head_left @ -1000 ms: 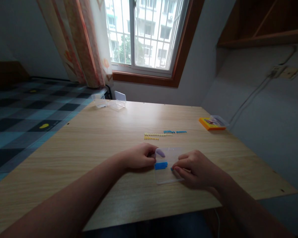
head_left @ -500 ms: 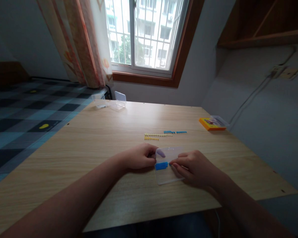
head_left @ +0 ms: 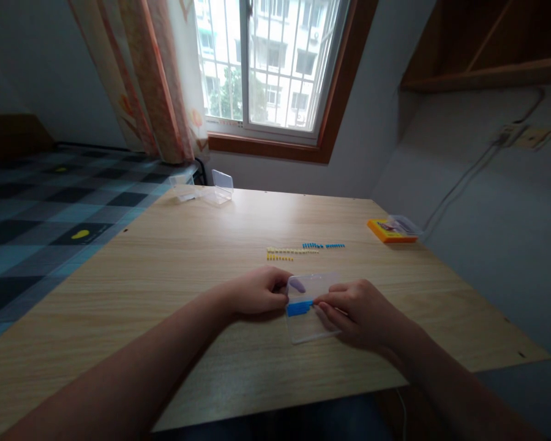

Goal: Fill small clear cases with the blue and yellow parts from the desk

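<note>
A clear plastic plate (head_left: 308, 328) lies on the wooden table (head_left: 174, 263) in front of me. On it sits a short block of blue pieces (head_left: 298, 307) and a small purple piece (head_left: 297, 285). My left hand (head_left: 256, 291) rests curled at the plate's left edge, fingers closed against it. My right hand (head_left: 360, 309) lies over the plate's right side, thumb and forefinger pinched at the right end of the blue block. What the pinch holds is too small to name.
Rows of small yellow pieces (head_left: 285, 251) and blue pieces (head_left: 324, 245) lie farther back. An orange box (head_left: 390, 230) under a clear lid sits at the right edge. Clear plastic cases (head_left: 204, 188) stand at the far left corner. A window and curtain lie behind.
My right hand moved up and left from the plate's lower right, bringing its pinched fingertips against the right end of the blue block. My left hand stayed put.
</note>
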The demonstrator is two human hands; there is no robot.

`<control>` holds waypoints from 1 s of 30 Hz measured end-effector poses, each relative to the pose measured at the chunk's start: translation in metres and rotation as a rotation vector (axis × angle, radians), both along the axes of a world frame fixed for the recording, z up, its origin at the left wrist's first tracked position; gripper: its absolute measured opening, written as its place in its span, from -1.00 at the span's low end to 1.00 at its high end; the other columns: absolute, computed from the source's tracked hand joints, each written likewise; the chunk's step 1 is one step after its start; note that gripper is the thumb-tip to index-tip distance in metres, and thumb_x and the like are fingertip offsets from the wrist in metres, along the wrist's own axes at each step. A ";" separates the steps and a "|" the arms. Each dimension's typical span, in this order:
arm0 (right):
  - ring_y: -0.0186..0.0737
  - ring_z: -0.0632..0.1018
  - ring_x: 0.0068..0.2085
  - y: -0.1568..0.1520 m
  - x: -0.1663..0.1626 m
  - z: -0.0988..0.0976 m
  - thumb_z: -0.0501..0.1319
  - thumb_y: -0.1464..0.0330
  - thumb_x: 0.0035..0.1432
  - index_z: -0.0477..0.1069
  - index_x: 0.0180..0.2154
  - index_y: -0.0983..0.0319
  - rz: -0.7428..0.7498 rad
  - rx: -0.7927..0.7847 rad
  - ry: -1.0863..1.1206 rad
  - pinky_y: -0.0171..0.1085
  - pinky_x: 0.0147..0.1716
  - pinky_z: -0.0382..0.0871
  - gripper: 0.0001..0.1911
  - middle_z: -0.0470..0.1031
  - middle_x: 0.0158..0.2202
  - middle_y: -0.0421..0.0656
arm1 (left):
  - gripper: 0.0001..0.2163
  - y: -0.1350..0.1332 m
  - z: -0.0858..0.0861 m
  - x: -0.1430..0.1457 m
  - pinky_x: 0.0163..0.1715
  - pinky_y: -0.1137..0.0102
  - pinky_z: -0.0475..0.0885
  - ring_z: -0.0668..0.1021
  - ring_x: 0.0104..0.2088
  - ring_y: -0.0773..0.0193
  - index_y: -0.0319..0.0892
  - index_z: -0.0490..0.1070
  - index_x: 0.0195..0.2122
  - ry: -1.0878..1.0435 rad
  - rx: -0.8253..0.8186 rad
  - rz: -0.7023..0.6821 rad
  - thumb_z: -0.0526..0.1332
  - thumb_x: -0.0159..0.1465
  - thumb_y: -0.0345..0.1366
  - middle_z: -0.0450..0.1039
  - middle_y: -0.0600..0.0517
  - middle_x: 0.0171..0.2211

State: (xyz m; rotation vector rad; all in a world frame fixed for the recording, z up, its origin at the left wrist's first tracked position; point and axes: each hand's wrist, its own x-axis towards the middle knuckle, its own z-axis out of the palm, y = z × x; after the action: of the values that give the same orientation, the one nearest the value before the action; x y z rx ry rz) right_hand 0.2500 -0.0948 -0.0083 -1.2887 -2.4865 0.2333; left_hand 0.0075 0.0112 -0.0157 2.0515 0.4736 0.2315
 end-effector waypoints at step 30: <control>-0.06 0.47 -0.02 0.073 0.025 -0.040 0.14 0.35 0.30 0.59 -0.09 0.17 -0.397 0.518 0.473 -0.04 0.08 0.32 -0.73 0.53 -0.12 -0.06 | -0.76 0.000 0.001 0.001 -0.27 0.36 0.35 0.43 -0.33 0.22 -0.23 0.59 -0.17 -0.024 -0.042 0.018 0.26 0.20 -0.25 0.52 -0.01 -0.34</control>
State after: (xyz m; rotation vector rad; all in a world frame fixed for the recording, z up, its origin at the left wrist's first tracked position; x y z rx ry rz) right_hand 0.2751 -0.0222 -0.0484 -1.2773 -1.7013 -0.1767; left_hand 0.0088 0.0110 -0.0151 2.0018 0.4791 0.2547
